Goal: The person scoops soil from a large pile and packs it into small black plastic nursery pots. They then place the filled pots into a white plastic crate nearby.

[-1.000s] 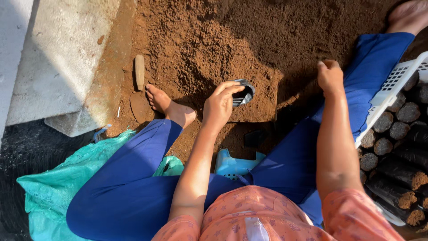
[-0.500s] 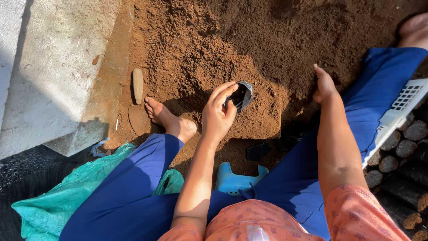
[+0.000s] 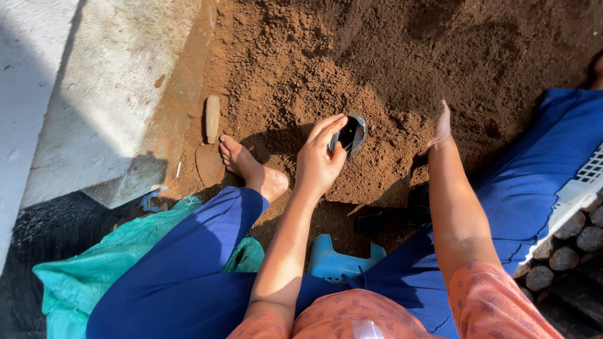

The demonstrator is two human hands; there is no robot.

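While the bare foot (image 3: 248, 164) rests left of the soil heap (image 3: 377, 94), the left hand (image 3: 319, 163) grips a small black bag (image 3: 349, 134), mouth tilted up and rightward, on the heap's near slope. Further right, the right hand (image 3: 442, 123) lies open-fingered, flat on the soil, the farther of the two.

Colours: mostly brown, blue, teal.
Soil heap (image 3: 377, 75) reddish-brown, darker in shade. Small bag (image 3: 350, 134) black w/ grey rim. Trousers (image 3: 188, 270) deep blue, plain. Shirt (image 3: 352, 320) salmon-orange w/ small darker print. Stool (image 3: 342, 260) light blue. Sack (image 3: 94, 276) teal-green. Crate (image 3: 578, 188) white lattice; filled bags (image 3: 565, 251) black, brown tops. Wall (image 3: 94, 81) pale grey.
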